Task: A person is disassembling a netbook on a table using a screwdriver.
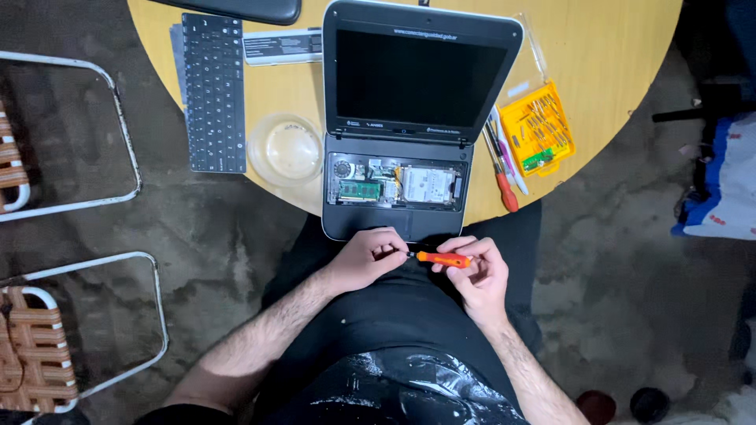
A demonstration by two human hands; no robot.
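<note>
The right hand (479, 271) grasps a small orange-handled screwdriver (442, 258), fingers curled around the handle, with the tool lying level and its dark tip pointing toward the left hand (368, 256). The left hand's fingers are pinched together at that tip; whether they hold a small part there cannot be told. Both hands sit over the lap, just off the near edge of the round wooden table (614, 47), directly below the front lip of the laptop (398, 169).

The laptop stands open at the near edge of the table with its screen dark and its keyboard removed, exposing a circuit board, a green memory stick and a silver drive. The detached black keyboard (214, 90) lies toward the left edge. A clear round dish (285, 148) sits between keyboard and laptop. To the right of the laptop lie a red-handled screwdriver (504, 185) and an open yellow bit case (539, 127). Metal-framed chairs (118, 142) stand on the floor at left.
</note>
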